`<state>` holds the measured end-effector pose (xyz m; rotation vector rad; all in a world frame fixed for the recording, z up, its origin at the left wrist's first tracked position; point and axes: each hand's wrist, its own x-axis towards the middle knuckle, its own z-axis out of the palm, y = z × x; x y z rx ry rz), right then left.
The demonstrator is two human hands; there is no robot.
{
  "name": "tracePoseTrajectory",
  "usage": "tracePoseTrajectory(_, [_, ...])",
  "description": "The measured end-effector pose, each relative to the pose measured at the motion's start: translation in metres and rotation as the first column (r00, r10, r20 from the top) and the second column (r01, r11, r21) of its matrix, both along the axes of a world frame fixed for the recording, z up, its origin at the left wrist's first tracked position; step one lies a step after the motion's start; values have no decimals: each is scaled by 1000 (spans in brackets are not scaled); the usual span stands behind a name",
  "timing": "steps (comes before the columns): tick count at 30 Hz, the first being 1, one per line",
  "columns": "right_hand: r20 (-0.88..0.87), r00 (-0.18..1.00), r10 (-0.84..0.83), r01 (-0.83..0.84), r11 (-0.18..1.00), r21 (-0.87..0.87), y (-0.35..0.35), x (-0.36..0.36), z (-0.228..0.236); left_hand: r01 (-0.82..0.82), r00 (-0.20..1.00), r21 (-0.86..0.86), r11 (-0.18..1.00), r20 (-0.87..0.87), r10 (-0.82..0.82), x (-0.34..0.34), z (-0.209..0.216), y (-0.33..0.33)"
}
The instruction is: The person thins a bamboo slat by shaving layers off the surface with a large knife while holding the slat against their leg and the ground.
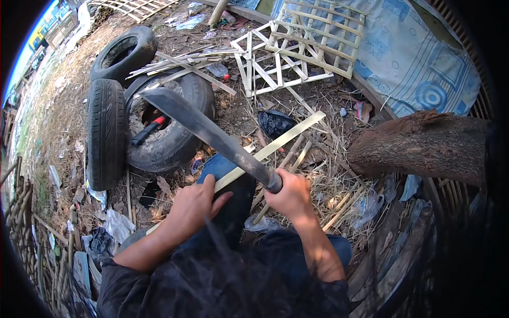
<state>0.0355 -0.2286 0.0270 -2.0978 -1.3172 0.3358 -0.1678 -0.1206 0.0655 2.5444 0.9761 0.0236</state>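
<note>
My right hand (292,195) is closed round the dark handle of a machete (204,127). Its long, dark blade points up and to the left and crosses over a pale bamboo strip (291,130). With my left hand (197,200) I grip that strip near my knee; the strip slants from there up to the right, over my jeans (233,199). A shorter piece of the strip's near end shows under my left wrist. Whether the blade touches the strip, I cannot tell.
Worn tyres (107,135) lie at the left, with a red-and-black handled tool (149,130) inside one. Bamboo lattice frames (328,37) and loose strips (185,59) lie beyond. A thick log (419,143) is at the right, near a blue patterned sheet (403,58). Plastic scraps litter the ground.
</note>
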Motion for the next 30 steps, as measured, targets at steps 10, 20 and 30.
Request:
tracePoseTrajectory(10, [-16, 993, 114, -115, 990, -80, 24, -14, -19, -73, 993, -84, 994, 84, 80, 2, -9, 0])
tracePoseTrajectory(20, [234, 964, 127, -89, 982, -166, 41, 39, -13, -87, 994, -193, 977, 53, 99, 2, -9, 9])
tracePoseTrajectory(30, [327, 605, -726, 766, 643, 9, -140, 279, -31, -47, 989, -178, 983, 133, 71, -17, -16, 22])
